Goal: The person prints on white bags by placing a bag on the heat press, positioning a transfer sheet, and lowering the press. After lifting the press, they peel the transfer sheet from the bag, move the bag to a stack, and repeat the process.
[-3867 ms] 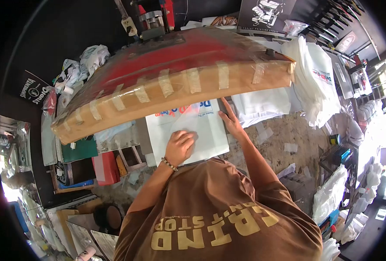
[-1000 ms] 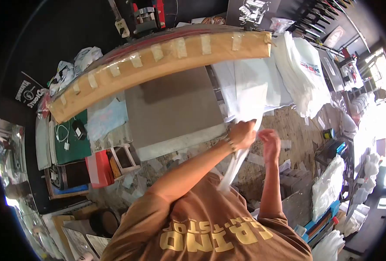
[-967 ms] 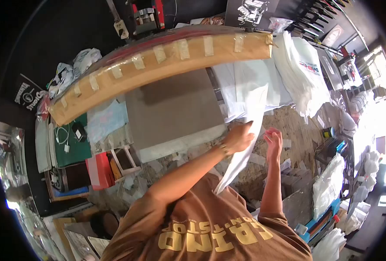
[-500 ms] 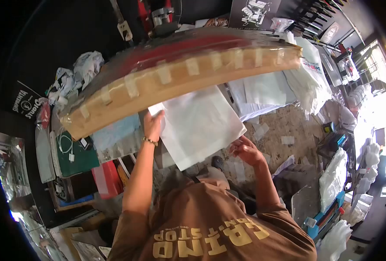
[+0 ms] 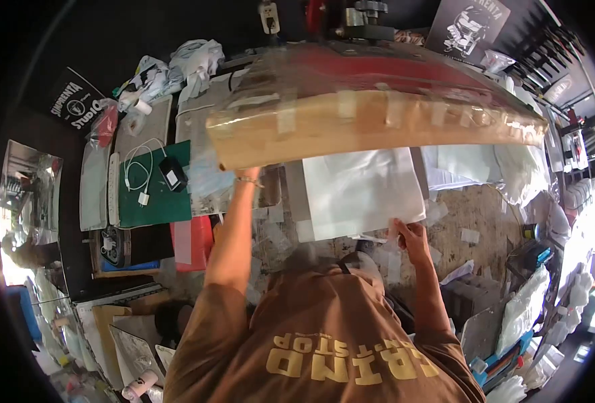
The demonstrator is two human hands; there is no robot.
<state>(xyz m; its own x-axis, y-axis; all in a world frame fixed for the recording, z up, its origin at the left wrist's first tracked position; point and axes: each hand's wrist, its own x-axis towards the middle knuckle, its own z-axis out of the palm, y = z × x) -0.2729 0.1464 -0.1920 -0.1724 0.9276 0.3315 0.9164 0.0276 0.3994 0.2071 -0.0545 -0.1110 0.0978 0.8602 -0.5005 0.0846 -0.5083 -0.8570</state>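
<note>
A white sheet [image 5: 364, 195], flat and slightly glossy, lies under the raised screen printing frame [image 5: 378, 124], whose wooden edge carries strips of tape. The frame hides the sheet's far part. At the sheet's near right corner, my right hand [image 5: 411, 240] has its fingers curled, with fingertips against the edge. My left hand [image 5: 247, 172] reaches up beneath the frame's left end; only the part by the beaded bracelet shows, and its fingers are hidden. A grey board edge [image 5: 297, 195] shows along the sheet's left side.
To the left lie a green mat [image 5: 153, 195] with a white cable [image 5: 136, 168] and black charger [image 5: 172, 174]. A red container [image 5: 193, 245] sits below. White plastic bags [image 5: 522, 171] hang at the right. Scraps cover the wooden floor [image 5: 468, 208].
The view has swung left, so the scene sits further right. My left hand has left the sheet's left edge and gone under the frame. The sheet now lies straighter; my right hand stays at its corner.
</note>
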